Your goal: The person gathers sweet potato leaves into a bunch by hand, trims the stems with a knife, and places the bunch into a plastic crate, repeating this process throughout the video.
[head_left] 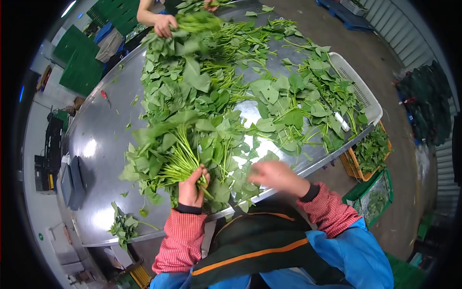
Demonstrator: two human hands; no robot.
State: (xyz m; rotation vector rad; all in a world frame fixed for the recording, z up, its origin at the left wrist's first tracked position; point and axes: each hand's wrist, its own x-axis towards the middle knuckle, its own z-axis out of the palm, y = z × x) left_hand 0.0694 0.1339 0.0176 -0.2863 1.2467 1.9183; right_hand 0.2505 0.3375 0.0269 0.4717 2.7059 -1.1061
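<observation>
My left hand (192, 187) is closed around the stem ends of a bunch of leafy greens (182, 153). The pale green stems fan up and left from my fist, their leaves resting on the pile. My right hand (276, 176) hovers near the table's front edge, to the right of the bunch. Motion smears its fingers, so what they hold, if anything, does not show. Below and around it lie loose leafy stems (284, 113). A long heap of greens (173, 98) runs up the metal table (103, 149) to the far side.
Across the table, another person's hand (165, 25) holds greens. A white crate (358, 84) stands at the right edge. An orange crate (353, 165) and a green-edged container (389, 190) with greens sit below. A red-handled tool (104, 95) lies at left, a white-handled one (341, 121) at right.
</observation>
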